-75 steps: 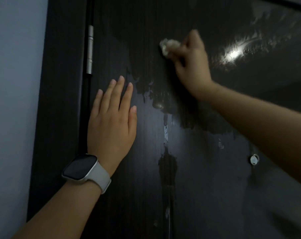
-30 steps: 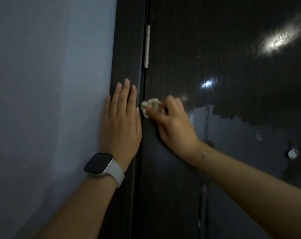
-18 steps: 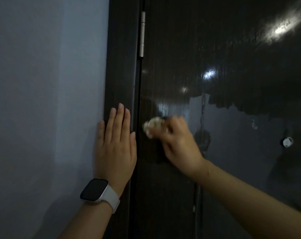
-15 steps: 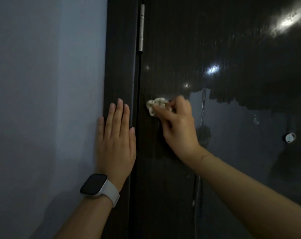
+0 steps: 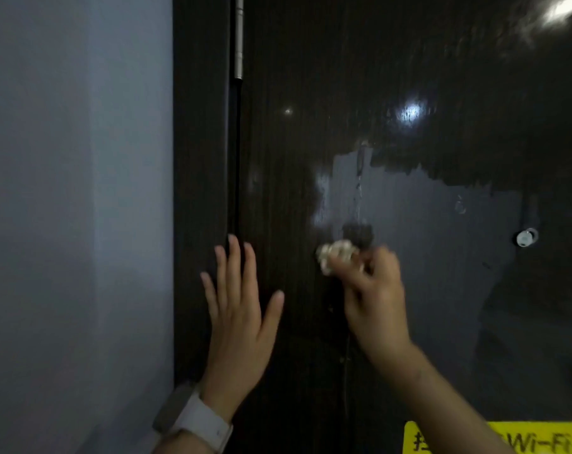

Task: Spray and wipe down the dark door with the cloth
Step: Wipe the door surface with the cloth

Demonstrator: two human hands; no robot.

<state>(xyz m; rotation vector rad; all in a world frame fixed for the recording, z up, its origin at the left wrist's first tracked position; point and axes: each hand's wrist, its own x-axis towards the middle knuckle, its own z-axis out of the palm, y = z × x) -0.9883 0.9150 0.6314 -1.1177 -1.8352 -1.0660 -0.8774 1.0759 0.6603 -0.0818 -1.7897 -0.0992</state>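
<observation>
The right hand [image 5: 373, 296], just right of the frame's centre, has its fingers curled round a small crumpled pale cloth [image 5: 338, 253] and holds the wad against the dark door [image 5: 409, 93]. The cloth sticks out past the fingertips toward the upper left, at the lower edge of a dull greyish patch in the middle right of the frame; the hand is blurred.

The left hand [image 5: 242, 319], in the lower centre, is spread flat with straight fingers and the thumb angled out to the right. It holds nothing. Its fingertips point up over the gap between door and frame; whether the palm touches the surface cannot be told. A white watch band [image 5: 196, 421] wraps the wrist at the bottom edge.

A metal hinge [image 5: 239, 37] runs down at the top centre-left. A pale wall [image 5: 74, 224] fills the left side. A small round silver fitting [image 5: 525, 238] sits on the door at the right, and a yellow sticker [image 5: 494, 439] shows in the lower right corner.
</observation>
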